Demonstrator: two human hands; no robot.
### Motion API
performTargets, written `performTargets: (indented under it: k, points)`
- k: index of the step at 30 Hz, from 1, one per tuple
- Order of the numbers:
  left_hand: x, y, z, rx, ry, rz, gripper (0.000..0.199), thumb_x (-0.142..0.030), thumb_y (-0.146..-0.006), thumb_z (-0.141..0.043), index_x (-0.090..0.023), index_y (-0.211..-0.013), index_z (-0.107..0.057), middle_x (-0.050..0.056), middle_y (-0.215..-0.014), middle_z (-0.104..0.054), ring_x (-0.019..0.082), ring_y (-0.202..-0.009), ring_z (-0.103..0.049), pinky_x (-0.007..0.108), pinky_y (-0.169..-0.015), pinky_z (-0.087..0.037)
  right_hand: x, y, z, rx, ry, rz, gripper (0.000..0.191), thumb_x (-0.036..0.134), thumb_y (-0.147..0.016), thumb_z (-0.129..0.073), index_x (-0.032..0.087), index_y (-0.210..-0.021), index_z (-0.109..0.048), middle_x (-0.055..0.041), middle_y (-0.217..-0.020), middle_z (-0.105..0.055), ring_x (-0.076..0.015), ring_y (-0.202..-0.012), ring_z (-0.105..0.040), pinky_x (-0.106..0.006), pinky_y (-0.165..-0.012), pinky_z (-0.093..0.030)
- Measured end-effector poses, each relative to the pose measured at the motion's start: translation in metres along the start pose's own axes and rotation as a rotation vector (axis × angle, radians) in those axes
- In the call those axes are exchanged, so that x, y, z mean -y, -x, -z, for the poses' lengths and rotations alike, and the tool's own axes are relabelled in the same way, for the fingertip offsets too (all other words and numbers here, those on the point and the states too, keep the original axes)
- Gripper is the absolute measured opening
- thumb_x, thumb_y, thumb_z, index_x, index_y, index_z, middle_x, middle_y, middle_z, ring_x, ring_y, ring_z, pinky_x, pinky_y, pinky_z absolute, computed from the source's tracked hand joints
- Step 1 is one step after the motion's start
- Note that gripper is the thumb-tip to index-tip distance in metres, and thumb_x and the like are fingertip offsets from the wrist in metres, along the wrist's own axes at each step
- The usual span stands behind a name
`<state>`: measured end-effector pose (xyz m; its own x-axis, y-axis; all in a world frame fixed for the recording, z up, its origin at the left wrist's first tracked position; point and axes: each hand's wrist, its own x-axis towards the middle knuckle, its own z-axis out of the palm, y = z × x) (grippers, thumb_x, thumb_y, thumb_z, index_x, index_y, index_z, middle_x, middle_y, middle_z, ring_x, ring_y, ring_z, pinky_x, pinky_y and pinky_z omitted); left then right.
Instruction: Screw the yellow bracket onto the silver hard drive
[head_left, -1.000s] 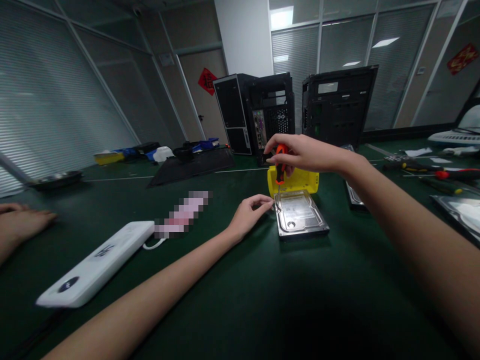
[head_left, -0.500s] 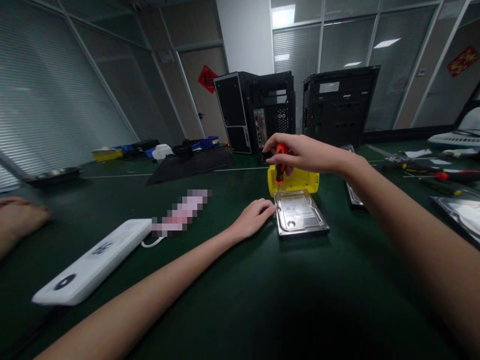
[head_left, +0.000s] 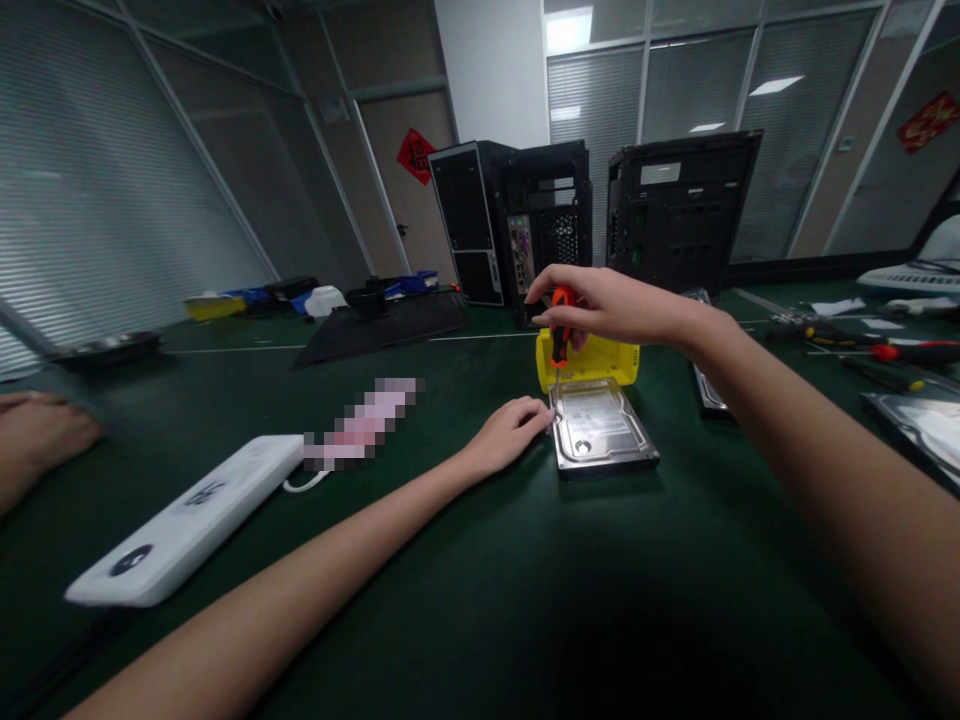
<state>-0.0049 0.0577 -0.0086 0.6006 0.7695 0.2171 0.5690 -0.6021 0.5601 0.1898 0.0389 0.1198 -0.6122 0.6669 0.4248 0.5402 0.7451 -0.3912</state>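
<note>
A silver hard drive (head_left: 604,430) lies flat on the dark green tabletop, its top cover facing up. My right hand (head_left: 581,303) is closed around the handle of a red and black screwdriver (head_left: 559,335), which stands nearly upright. The screwdriver's tip meets the left edge of the drive's cover. At that same left edge, my left hand (head_left: 510,435) rests on the table, with bent fingers pressed close together against the drive's side. Directly behind the drive sits a yellow plastic tray (head_left: 615,365), partly hidden by my right hand.
A white power bank (head_left: 187,520) with a short cable lies at left, near another person's hand (head_left: 45,440). Computer cases (head_left: 682,215) stand at the back. More hard drives (head_left: 919,430) and hand tools (head_left: 915,352) lie at right. A black mat (head_left: 390,330) lies further back.
</note>
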Motion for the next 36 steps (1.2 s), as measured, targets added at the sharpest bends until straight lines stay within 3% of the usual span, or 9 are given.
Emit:
performTargets:
  k: [36]
  points:
    - [-0.0015, -0.0015, 0.0011, 0.056, -0.03, 0.01, 0.031, -0.032, -0.084, -0.03, -0.018, -0.061, -0.046, 0.0, -0.069, -0.048, 0.016, -0.075, -0.044, 0.026, -0.073, -0.035, -0.0011, 0.0006, -0.0006, -0.004, -0.011, 0.007, 0.033, 0.032, -0.081, -0.045, 0.014, -0.109, -0.049, -0.0071, -0.097, -0.057, -0.012, -0.07, -0.056, -0.026, -0.064, -0.046]
